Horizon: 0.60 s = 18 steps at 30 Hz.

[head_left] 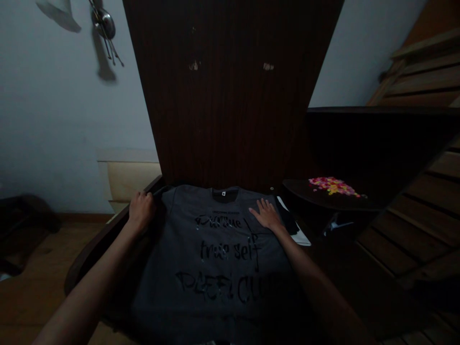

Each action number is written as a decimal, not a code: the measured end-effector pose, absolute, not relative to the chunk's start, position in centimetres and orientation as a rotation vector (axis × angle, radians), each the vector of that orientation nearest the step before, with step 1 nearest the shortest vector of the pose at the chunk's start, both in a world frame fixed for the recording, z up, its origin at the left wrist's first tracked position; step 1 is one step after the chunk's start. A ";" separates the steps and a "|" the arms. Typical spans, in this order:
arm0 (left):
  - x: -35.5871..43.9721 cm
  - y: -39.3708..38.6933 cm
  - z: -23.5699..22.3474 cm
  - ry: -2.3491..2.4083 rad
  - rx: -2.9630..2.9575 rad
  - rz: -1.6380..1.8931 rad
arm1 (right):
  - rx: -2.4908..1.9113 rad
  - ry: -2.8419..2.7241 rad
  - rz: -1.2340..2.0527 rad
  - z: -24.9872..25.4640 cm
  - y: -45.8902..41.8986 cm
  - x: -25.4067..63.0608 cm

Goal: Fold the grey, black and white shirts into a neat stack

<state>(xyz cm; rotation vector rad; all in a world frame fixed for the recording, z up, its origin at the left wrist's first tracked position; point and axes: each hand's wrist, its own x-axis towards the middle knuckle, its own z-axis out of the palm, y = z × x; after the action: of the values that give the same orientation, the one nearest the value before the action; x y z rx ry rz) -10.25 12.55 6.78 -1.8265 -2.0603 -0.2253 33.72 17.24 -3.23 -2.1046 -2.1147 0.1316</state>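
A dark grey T-shirt [223,235] is spread face up, its collar toward the dark upright panel and its front printed with black lettering. My left hand [142,209] is closed at the shirt's left sleeve side, near the raised table rim, with its fingers curled over the dark cloth. On the shirt's upper right, by the shoulder, my right hand [266,214] lies flat with its fingers spread. Part of a white and black piece [302,237] shows from beneath the right sleeve. The shirt's lower part fades into shadow.
A dark table [82,261] with a curved left edge bears the shirt. Behind it rises a tall brown wooden panel [230,105]. To the right, a dark shelf [298,191] holds a pile of small colourful pieces [332,186]. Wooden slats [424,81] stand at the far right.
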 end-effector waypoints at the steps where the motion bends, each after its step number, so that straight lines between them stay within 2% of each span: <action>1: -10.3 12.8 7.1 -2.070 -1.812 -0.264 | -2.107 -2.117 0.126 -3.2 17.2 33.7; 12: -12.2 13.1 13.2 -2.539 -1.590 -0.821 | -2.090 -2.101 0.146 -3.6 17.4 33.8; 18: -10.8 14.4 14.2 -2.623 -1.683 -1.580 | -2.071 -2.082 0.164 -3.7 17.3 33.7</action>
<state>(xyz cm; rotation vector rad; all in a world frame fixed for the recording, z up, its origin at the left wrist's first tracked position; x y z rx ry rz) -10.83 14.38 14.17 -1.6835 -2.6228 -1.5798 33.75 17.35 -3.69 -2.0714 -2.0824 0.1642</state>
